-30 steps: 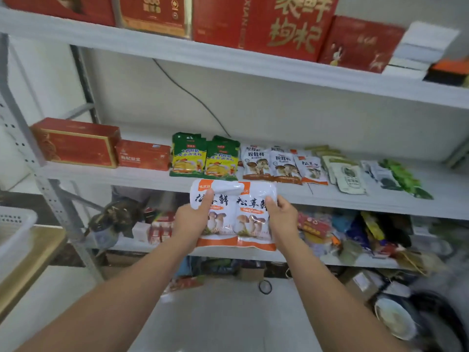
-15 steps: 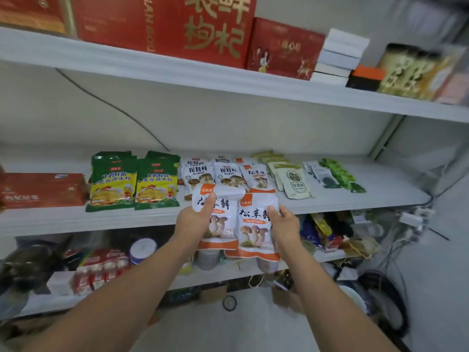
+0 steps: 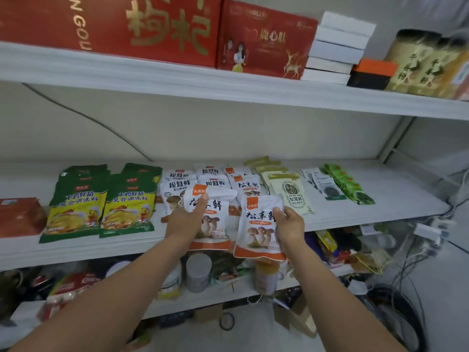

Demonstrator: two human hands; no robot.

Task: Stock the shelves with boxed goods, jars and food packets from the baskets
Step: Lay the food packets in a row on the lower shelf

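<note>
Centre of frame: we see the left hand (image 3: 186, 222) gripping a white plastic food packet with orange band and mushroom print (image 3: 218, 224), thumb across its face, over the front edge of the white middle shelf (image 3: 396, 196). The right hand (image 3: 289, 224) grips a second matching packet (image 3: 256, 224) just beside it, slightly lower. Green-and-yellow seasoning packets (image 3: 101, 207) lie flat on the shelf, centre left.

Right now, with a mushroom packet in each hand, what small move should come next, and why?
Probably lower the left packet onto the matching white-and-orange packets on the middle shelf: the left grip holds it right in front of that row, while the right grip holds the right packet lower, across the shelf's front edge.
</note>
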